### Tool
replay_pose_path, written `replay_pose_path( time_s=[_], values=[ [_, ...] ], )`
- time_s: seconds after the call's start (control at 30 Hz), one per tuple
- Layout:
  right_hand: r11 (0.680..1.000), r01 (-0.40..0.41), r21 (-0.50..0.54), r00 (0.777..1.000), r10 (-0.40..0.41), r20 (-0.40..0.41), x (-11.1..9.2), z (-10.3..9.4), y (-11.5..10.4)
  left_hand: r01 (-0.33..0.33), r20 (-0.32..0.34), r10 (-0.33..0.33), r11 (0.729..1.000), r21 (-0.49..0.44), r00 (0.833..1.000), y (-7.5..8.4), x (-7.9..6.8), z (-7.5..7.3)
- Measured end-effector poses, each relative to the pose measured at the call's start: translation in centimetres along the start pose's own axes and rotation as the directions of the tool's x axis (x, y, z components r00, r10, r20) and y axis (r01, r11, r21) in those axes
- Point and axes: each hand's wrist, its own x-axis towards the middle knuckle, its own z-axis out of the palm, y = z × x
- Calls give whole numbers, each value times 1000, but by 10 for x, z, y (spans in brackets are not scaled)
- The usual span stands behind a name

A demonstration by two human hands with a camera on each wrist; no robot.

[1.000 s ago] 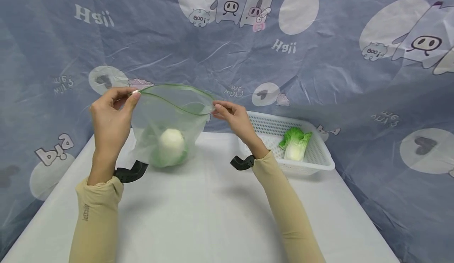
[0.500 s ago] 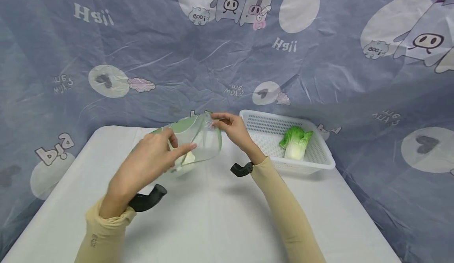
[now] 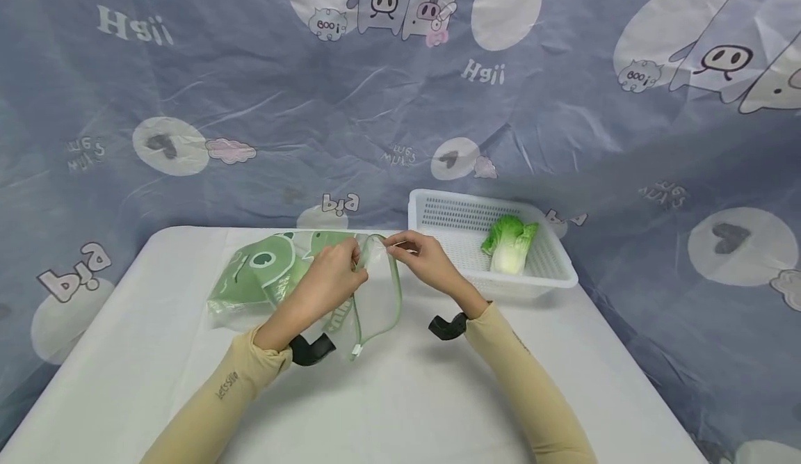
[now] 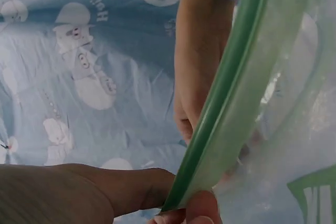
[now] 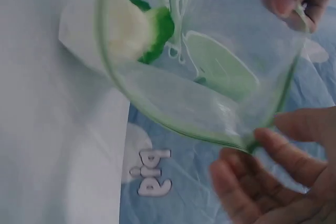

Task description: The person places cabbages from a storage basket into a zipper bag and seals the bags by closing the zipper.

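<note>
A clear zip bag (image 3: 247, 276) printed with a green frog lies on its side on the white table, its mouth towards the right. Inside it, the right wrist view shows a white, rounded vegetable (image 5: 123, 30) with green leaves; its exact kind is unclear. My left hand (image 3: 328, 276) pinches the green zip rim (image 4: 220, 93) between thumb and finger. At the rim's far corner, my right hand (image 3: 432, 264) pinches the edge with its fingertips. The mouth gapes between the hands, and a white slider (image 3: 356, 350) sits at its near corner.
A white perforated basket (image 3: 557, 280) stands at the back right, with a napa cabbage (image 3: 510, 245) in it. Behind the table (image 3: 400, 401) hangs a blue patterned curtain (image 3: 350, 102). Black camera mounts (image 3: 313, 349) are worn on both wrists.
The bag has come down from hanging upright to lying on its side. My left hand let go of the slider end, moved right and now pinches the rim near my right hand, which kept its corner.
</note>
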Motion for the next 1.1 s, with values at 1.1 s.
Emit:
replay_pose_path(
  time_s=[1.1],
  values=[
    [436, -772, -463, 563, 807, -179, -4, -192, 122, -9, 118, 46, 954, -298, 992, -10, 13, 14]
  ],
)
